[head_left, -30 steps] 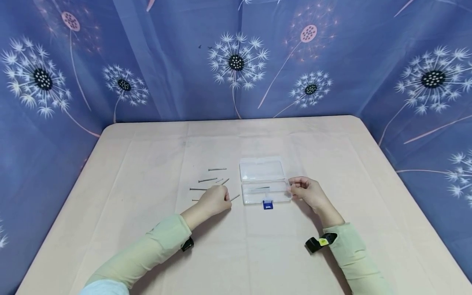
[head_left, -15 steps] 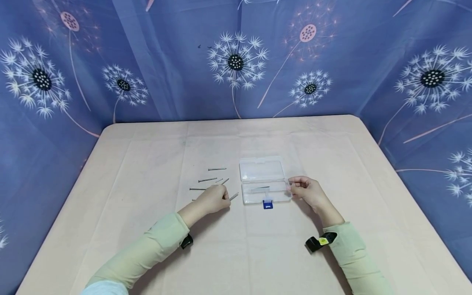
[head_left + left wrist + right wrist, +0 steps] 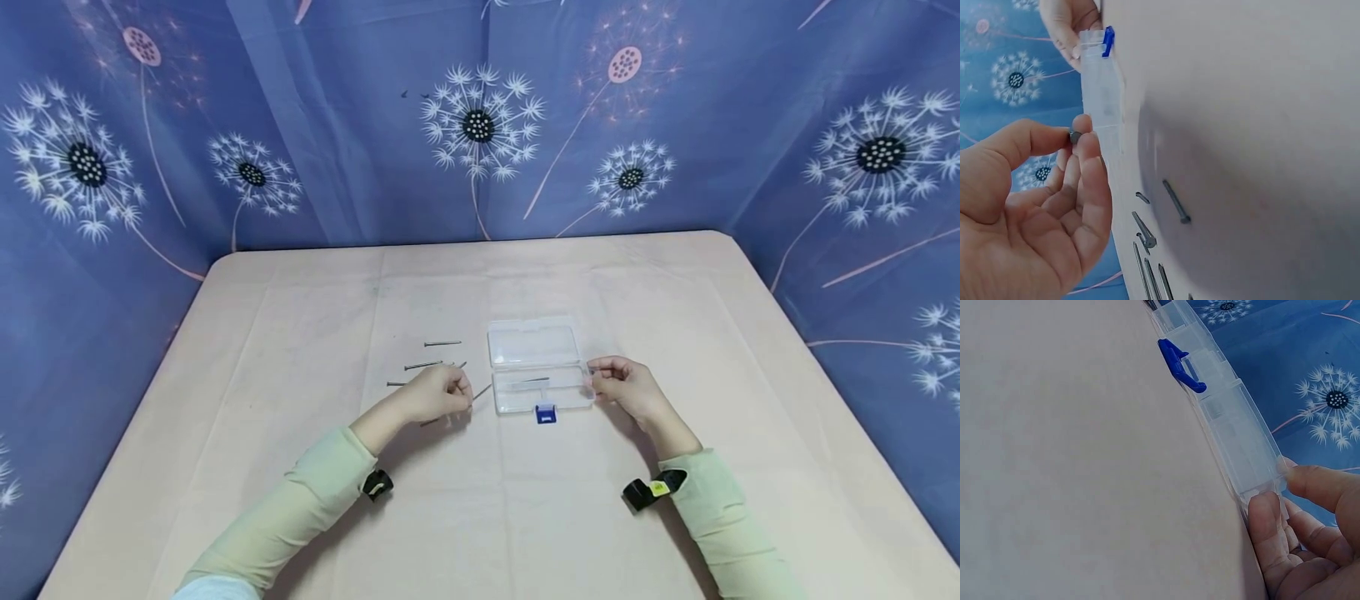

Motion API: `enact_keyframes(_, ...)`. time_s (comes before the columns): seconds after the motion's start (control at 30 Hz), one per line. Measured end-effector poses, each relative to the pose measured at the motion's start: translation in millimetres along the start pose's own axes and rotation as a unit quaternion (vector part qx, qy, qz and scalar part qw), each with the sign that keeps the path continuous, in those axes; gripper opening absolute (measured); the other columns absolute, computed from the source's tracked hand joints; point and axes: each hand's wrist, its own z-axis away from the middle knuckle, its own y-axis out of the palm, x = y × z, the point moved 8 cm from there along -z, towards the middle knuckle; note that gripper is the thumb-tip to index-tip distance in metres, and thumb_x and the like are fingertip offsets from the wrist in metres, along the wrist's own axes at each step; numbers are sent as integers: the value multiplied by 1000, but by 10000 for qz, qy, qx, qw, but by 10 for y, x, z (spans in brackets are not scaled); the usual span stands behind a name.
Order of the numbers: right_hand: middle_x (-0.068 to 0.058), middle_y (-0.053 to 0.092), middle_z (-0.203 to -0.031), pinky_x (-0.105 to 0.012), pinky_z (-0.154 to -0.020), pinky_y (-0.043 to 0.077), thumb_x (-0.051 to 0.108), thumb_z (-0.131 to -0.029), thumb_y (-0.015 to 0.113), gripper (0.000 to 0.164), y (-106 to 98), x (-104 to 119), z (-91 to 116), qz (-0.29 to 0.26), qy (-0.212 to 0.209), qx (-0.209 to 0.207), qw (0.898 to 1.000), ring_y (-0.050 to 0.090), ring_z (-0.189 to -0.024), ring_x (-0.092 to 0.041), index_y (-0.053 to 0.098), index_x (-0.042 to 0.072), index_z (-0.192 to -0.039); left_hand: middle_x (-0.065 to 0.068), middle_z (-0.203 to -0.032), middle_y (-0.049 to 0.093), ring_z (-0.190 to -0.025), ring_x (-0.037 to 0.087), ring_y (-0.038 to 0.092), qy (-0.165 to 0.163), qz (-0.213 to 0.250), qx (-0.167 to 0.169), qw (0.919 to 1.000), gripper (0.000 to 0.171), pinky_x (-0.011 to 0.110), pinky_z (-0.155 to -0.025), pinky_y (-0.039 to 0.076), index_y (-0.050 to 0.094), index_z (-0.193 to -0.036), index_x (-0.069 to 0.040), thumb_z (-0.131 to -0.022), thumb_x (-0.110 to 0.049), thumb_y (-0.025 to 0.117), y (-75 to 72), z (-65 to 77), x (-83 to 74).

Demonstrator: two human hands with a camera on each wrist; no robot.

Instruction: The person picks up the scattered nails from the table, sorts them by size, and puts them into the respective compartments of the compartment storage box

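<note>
My left hand (image 3: 431,393) pinches a nail (image 3: 482,391) between thumb and fingertips, its tip pointing toward the box. In the left wrist view, the head of that nail (image 3: 1075,137) faces the camera, raised off the table. A clear plastic box (image 3: 517,412) lies with its lid (image 3: 532,343) folded back and its blue latch (image 3: 546,414) at the front. Inside it is one nail (image 3: 536,381). At the box's right end, my right hand (image 3: 633,393) grips the wall, thumb on the upper edge and fingers against the side (image 3: 1265,515).
Several loose nails lie left of the box, among them a far nail (image 3: 442,343) and a middle nail (image 3: 423,365); the left hand covers some in the head view. One nail (image 3: 1177,202) lies apart, nearer the person. A patterned blue curtain (image 3: 360,167) stands behind the table (image 3: 315,300).
My left hand has lifted the pinched nail from the table and turned, uncovering a nail beneath it. The right hand keeps its grip on the box.
</note>
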Motion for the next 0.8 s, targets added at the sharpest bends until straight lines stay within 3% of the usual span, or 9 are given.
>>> enact_keyframes(0.1,4,60,-81,-15,-54,48,1,-85,59,31,1,-1,-3,24,-61,20,10000,58,-64,-3,56,-13,-113,12,-78,64,-64,20,60,47,338,33,9994,5,35,-60,55,61,-87,2,-83,0,57,-5,-19,-9)
enact_keyframes(0.2,3,60,-83,-15,-54,48,1,-86,59,37,5,-18,-9,220,168,-63,9996,58,-64,-3,50,-18,-117,13,-82,65,-67,19,59,58,538,24,9985,8,35,-62,55,60,-91,3,-85,0,57,-15,-50,-13)
enact_keyframes(0.47,7,57,-79,-15,-53,46,-1,-87,59,40,-5,-24,-5,253,325,-116,9991,56,-62,-2,47,-19,-121,15,-92,66,-78,17,60,146,825,-41,9965,20,26,-69,52,60,-103,8,-85,2,55,-43,-172,14)
enact_keyframes(0.67,8,56,-77,-15,-53,45,0,-87,59,39,-23,-57,-15,313,359,-140,9988,56,-61,-2,48,-18,-120,18,-96,66,-80,13,64,0,1382,8,9904,22,27,-77,56,60,-108,9,-88,2,57,-23,-280,16)
enact_keyframes(0.8,7,57,-78,-15,-53,45,0,-87,59,39,-24,-52,-12,309,360,-135,9988,56,-61,-2,49,-18,-120,14,-96,67,-80,11,65,-159,1309,29,9913,23,26,-77,56,62,-111,6,-89,-1,57,2,-355,-5)
